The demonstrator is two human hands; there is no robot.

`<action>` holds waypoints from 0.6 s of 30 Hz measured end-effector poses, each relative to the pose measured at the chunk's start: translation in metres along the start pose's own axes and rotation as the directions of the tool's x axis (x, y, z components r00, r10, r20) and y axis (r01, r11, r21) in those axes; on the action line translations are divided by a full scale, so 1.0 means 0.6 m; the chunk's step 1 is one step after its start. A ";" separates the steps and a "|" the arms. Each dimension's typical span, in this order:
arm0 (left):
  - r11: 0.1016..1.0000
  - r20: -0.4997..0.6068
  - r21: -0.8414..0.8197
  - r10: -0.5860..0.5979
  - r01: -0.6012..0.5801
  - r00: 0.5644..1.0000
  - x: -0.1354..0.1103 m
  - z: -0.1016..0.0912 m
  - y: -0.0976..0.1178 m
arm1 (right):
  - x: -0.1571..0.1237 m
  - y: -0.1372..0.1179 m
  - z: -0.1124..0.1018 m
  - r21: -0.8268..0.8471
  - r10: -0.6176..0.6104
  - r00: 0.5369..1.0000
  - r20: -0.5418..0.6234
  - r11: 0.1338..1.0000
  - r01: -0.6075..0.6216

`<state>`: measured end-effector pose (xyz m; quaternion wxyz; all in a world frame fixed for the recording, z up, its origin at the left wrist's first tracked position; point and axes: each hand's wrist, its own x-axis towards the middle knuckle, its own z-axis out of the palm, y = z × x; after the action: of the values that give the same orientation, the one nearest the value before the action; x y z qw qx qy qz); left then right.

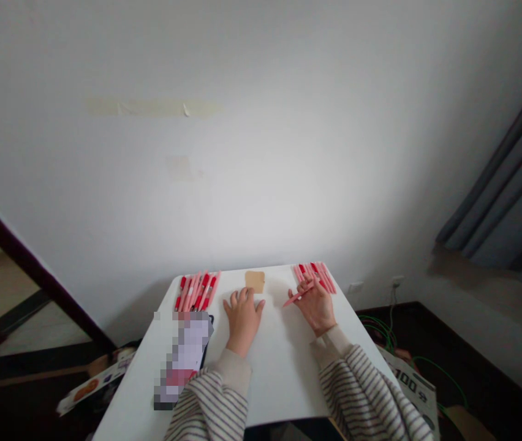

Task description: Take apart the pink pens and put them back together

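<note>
The right grip point(318, 309) curls around one pen point(291, 301), not yet laid down, while the left grip point(244, 318) spreads empty over the desk point(283, 373); with one bunch of pens point(196, 292) left of it and another bunch point(327, 277) just beyond the right, work looks partway done.

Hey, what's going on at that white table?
A person's right hand holds a pink pen over the white table. The left hand is palm down, just in front of a tan square. Pink and red pens lie in two groups: a left bunch and a right bunch, partly behind the right hand.
</note>
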<state>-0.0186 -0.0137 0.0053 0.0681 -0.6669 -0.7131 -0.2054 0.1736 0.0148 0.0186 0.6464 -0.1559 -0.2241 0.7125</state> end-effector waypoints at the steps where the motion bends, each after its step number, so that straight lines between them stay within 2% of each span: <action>1: 1.000 0.000 0.000 0.001 -0.001 1.000 -0.001 -0.002 0.000 | 0.001 0.002 -0.002 -0.010 -0.002 1.000 -0.002 1.000 0.002; 7: 0.998 0.001 -0.053 0.028 -0.028 1.000 -0.007 -0.010 -0.003 | 0.008 0.009 -0.012 -0.068 -0.065 0.996 -0.057 0.996 0.061; 12: 0.992 0.058 -0.116 0.064 -0.057 0.996 -0.008 -0.025 0.003 | 0.014 0.012 -0.014 -0.206 -0.157 0.984 -0.082 0.969 0.137; 18: 0.987 0.050 -0.158 0.032 -0.024 0.998 -0.009 -0.029 0.009 | 0.020 0.020 -0.019 -0.512 -0.303 0.952 -0.042 0.825 0.240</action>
<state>-0.0160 -0.0251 0.0202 -0.0006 -0.6851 -0.6868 -0.2428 0.1680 0.0270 0.0033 0.6909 -0.3277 -0.3812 0.5196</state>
